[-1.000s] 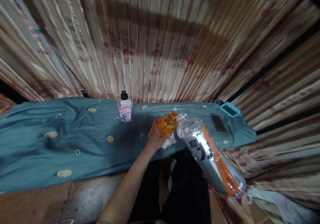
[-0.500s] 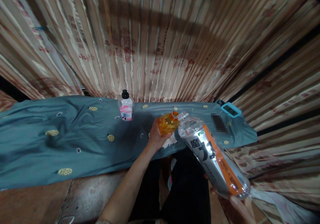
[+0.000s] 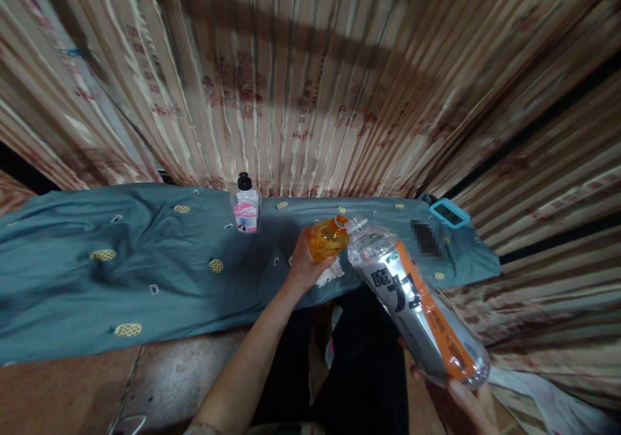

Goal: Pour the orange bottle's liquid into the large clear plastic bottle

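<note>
Pleated beige curtains (image 3: 291,99) with reddish printed flowers rise behind a long bench (image 3: 184,247), which is covered in a grey-green cloth patterned with yellow pineapples. Fingers of the left hand (image 3: 301,267) are wrapped around an amber bottle (image 3: 325,241), held over the front part of the bench. Fingers of the right hand (image 3: 468,403) grip a large clear bottle (image 3: 417,312) near its base, in front of the bench's edge and above the dark trousers (image 3: 369,351). Just below the amber bottle lies a white tissue (image 3: 331,272), with the left hand partly in front of it. Farther left, near the curtain, a black-topped bottle (image 3: 246,212) with a pink label stands upright. At the right end lies a blue-framed object (image 3: 449,212), and near it a dark pixelated patch (image 3: 427,238). Both held bottles are tilted: the clear one's long axis slants from its base at lower right up to its neck at upper left, while the amber one's mouth points up and right, right beside that neck. Whether the two rims touch is hard to tell. The left palm hides the amber bottle's lower end, the clear bottle covers most of the right fingers, and the right forearm is cut off by the picture's edge. Pixelation masks whatever the dark patch is.
</note>
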`<state>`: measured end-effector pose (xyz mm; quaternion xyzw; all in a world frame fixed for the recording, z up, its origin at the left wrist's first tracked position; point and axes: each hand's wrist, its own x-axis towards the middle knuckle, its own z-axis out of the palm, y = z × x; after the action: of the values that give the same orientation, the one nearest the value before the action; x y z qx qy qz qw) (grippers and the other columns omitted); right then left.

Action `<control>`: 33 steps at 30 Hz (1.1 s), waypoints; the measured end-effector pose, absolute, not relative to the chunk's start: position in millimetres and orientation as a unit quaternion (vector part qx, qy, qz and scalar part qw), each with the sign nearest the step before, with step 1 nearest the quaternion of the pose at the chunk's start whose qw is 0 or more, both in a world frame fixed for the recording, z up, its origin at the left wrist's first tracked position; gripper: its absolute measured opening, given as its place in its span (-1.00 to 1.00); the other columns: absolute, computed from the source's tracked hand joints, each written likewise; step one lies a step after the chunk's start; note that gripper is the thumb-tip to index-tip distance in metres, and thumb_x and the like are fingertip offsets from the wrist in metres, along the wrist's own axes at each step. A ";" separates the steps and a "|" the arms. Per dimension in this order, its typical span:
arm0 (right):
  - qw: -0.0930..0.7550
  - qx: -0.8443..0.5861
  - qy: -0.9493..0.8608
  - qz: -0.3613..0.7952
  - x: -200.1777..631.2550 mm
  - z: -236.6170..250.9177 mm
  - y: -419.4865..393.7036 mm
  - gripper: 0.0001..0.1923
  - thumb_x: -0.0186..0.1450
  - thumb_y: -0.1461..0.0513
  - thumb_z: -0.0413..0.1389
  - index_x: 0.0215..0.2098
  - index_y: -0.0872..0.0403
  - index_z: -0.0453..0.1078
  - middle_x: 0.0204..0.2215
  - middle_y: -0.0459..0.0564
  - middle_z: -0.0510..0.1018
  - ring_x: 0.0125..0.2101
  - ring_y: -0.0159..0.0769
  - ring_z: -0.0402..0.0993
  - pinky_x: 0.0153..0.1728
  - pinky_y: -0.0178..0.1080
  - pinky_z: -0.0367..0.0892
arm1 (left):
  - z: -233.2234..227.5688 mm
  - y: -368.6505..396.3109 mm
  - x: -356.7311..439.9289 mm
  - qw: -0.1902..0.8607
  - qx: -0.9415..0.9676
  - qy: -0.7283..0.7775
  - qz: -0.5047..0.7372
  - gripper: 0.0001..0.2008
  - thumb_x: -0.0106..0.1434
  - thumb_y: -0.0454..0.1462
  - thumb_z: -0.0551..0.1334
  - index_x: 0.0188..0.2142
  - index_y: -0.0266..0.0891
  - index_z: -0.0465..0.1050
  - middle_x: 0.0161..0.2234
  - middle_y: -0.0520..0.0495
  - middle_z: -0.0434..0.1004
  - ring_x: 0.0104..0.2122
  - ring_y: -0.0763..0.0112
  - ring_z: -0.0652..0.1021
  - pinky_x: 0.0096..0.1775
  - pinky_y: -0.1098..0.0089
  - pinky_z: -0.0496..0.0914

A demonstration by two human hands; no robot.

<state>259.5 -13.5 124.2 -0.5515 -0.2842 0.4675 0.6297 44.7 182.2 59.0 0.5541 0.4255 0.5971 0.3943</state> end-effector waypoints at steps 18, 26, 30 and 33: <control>0.610 -0.600 -0.291 0.428 252.8 128.4 -13.3 -0.56 0.07 0.00 0.28 -0.13 -0.05 0.39 -0.34 0.00 0.60 -0.43 -0.18 0.52 -0.17 0.02 0.34 | 60.5 185.9 45.4 0.367 0.555 0.448 0.597 -0.35 -0.04 -0.25 0.44 0.03 -0.19 0.25 -0.03 -0.14 0.47 -0.02 0.13 0.53 0.04 0.11 0.43; 0.615 -0.599 -0.286 0.425 252.5 127.6 -11.7 -0.50 0.04 -0.01 0.30 -0.12 -0.04 0.36 -0.46 -0.04 0.58 -0.44 -0.13 0.52 -0.14 0.05 0.31 | 66.5 184.4 46.2 0.358 0.555 0.460 0.593 -0.37 -0.04 -0.26 0.44 0.01 -0.19 0.26 -0.05 -0.14 0.50 -0.04 0.13 0.55 0.03 0.10 0.45; 0.615 -0.609 -0.279 0.415 252.0 130.1 -11.0 -0.56 0.07 -0.01 0.28 -0.14 -0.05 0.37 -0.49 -0.06 0.57 -0.40 -0.11 0.53 -0.07 0.09 0.28 | 71.8 183.5 48.8 0.364 0.549 0.460 0.596 -0.39 -0.03 -0.25 0.44 0.00 -0.17 0.26 -0.06 -0.12 0.50 -0.05 0.16 0.56 0.00 0.15 0.46; 0.618 -0.604 -0.283 0.417 252.3 132.0 -10.9 -0.55 0.08 0.00 0.27 -0.11 -0.05 0.37 -0.48 -0.05 0.58 -0.41 -0.12 0.53 -0.05 0.12 0.27 | 74.9 183.9 51.3 0.371 0.541 0.463 0.596 -0.38 -0.03 -0.24 0.44 0.00 -0.16 0.26 -0.07 -0.11 0.51 -0.07 0.17 0.57 -0.03 0.15 0.47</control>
<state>252.3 -10.9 132.0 -0.6042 -0.2828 0.4166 0.6176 51.3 183.9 74.9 0.5415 0.4634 0.5956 0.3706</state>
